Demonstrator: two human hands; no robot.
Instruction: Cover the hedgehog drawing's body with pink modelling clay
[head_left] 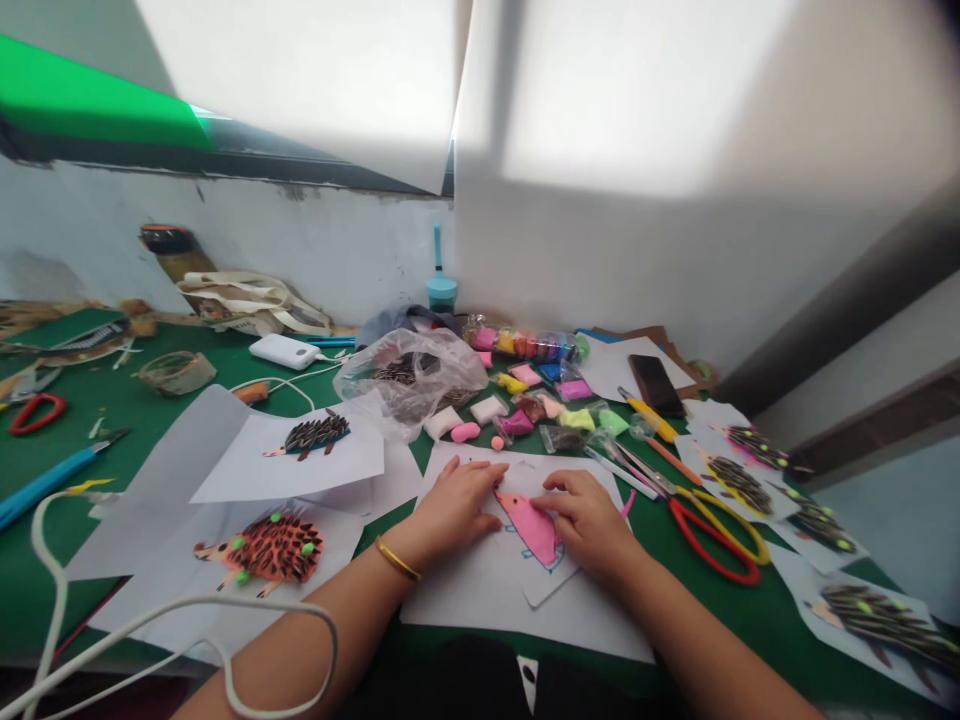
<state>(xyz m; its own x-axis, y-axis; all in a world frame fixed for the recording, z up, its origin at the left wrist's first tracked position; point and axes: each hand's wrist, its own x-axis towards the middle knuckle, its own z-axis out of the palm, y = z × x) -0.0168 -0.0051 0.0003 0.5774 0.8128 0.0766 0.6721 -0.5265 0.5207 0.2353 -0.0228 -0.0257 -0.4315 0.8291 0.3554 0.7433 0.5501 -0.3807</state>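
Note:
A pink clay shape (534,530) with a peach pointed head and a dark eye lies on a small white paper, over a larger white sheet (457,590). Blue drawn lines show along its lower edge. My left hand (463,508) rests on the paper to its left, fingers apart, fingertips by the peach head. On the right side, my right hand (585,515) has bent fingers touching the clay's upper edge. Neither hand has anything in its grasp that I can see.
Scissors (712,540) lie right of the sheet. Clay packets (525,400) and a plastic bag (412,375) stand behind. Hedgehog pictures (274,550) lie left and right. A white cable (180,605) crosses the left front. A phone (655,384) sits at back right.

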